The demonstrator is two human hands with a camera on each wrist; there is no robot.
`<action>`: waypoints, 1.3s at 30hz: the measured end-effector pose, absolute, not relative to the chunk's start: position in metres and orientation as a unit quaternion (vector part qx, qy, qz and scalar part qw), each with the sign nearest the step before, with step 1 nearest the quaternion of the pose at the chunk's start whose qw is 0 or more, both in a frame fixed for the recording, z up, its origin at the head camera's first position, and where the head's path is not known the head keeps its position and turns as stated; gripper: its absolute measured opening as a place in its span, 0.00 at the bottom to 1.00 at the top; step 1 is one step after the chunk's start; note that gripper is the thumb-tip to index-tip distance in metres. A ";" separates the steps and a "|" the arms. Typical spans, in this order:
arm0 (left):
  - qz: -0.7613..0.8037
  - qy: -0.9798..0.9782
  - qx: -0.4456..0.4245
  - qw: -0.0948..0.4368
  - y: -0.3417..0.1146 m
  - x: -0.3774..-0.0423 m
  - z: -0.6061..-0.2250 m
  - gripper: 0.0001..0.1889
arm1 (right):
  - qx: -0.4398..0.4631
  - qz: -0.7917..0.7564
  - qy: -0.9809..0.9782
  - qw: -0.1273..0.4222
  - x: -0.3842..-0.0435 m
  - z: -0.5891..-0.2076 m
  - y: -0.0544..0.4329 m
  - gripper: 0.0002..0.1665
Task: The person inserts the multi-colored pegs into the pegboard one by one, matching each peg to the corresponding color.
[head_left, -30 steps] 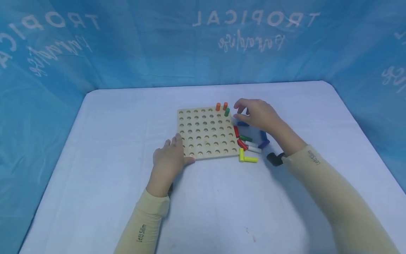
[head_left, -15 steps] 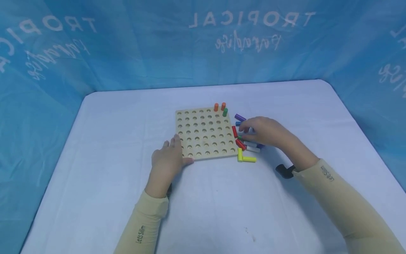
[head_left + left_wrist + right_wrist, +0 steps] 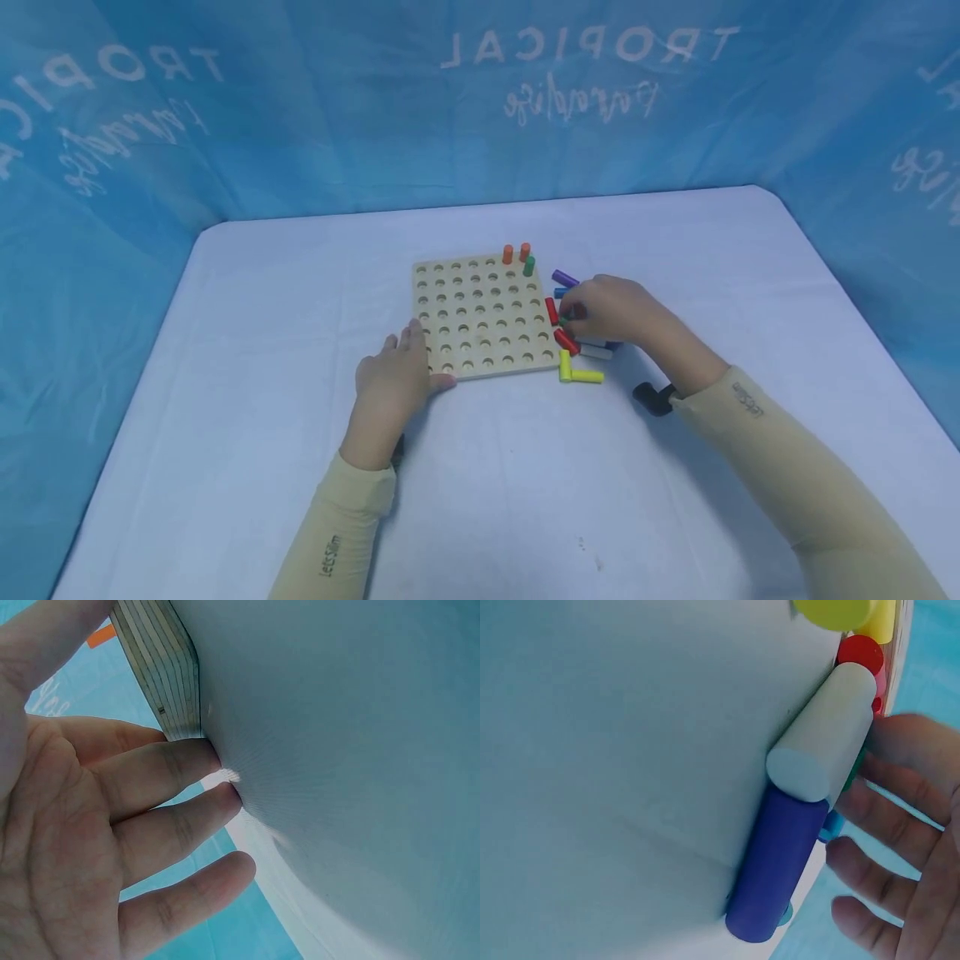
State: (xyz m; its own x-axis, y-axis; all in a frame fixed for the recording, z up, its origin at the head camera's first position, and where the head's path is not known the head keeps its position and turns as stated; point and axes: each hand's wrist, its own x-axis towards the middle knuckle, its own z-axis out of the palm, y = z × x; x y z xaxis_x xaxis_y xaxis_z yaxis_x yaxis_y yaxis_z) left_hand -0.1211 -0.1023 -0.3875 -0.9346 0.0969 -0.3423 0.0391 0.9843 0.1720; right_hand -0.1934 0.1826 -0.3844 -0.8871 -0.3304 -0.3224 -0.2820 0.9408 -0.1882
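Observation:
My left hand (image 3: 392, 375) rests against the left edge and near left corner of a wooden pegboard (image 3: 481, 337), its fingers straight. Two orange pegs (image 3: 507, 255) and a green peg (image 3: 529, 266) stand in holes at the board's far right corner. Right of the board, my right hand (image 3: 611, 310) pinches another green peg (image 3: 853, 771) between thumb and fingers, low among loose pegs. In the right wrist view, a white peg (image 3: 825, 727) and a dark purple peg (image 3: 776, 862) lie in front of that hand and partly hide the green one.
Red pegs (image 3: 567, 342) lie along the board's right edge. Two yellow pegs (image 3: 587, 376) sit at its near right corner. A purple peg (image 3: 566, 278) and a blue peg (image 3: 562, 292) lie beyond the right hand. Blue cloth (image 3: 480, 125) hangs behind the white table (image 3: 300, 292).
My right hand has come down and towards me from beside the board's far right corner, and its fingers have closed round the lying green peg. The left hand keeps its place.

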 end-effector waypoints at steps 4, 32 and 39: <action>0.085 0.981 0.034 0.173 -0.104 -0.119 -0.389 0.55 | -0.150 -0.055 0.971 0.178 -0.195 -0.384 0.179 0.20; 0.081 0.981 0.033 0.175 -0.103 -0.121 -0.390 0.55 | -0.117 -0.216 0.968 0.043 -0.216 -0.373 0.180 0.17; 0.079 0.981 0.034 0.174 -0.103 -0.121 -0.390 0.55 | -0.144 -0.243 0.959 0.016 -0.228 -0.369 0.166 0.16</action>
State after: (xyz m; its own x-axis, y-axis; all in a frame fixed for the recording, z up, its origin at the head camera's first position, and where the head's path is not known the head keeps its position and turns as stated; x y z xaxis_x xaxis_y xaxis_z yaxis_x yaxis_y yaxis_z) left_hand -0.1208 -0.1030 -0.3895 -0.9369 0.0940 -0.3368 0.0390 0.9853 0.1665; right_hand -0.2277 0.1662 -0.3693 -0.9581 -0.2837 0.0390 -0.2681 0.8409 -0.4701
